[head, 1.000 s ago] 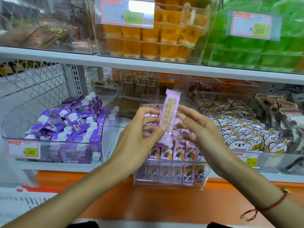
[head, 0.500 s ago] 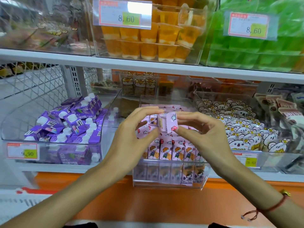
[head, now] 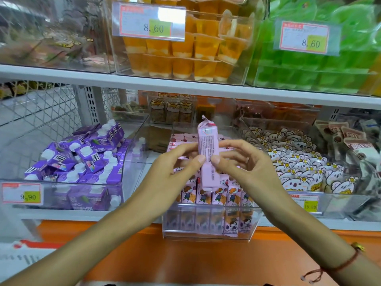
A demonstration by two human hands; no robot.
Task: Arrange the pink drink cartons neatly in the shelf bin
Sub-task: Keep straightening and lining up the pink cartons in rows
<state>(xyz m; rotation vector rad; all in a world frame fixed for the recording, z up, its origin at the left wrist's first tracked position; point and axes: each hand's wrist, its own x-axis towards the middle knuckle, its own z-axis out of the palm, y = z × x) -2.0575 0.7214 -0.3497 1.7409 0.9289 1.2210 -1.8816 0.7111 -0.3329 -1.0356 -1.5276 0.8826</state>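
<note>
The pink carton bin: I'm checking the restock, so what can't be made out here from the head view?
- Middle rows of the clear bin: hidden behind the left hand, right hand and the held pink carton.
- Small print on that carton: too small and blurred to read.
- Price tag to the right of the bin: its left edge is covered by the right forearm.
- Top-left bin: contents blurred by glare.

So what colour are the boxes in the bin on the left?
Purple, with white caps: the purple cartons show clearly in the head view.
</note>
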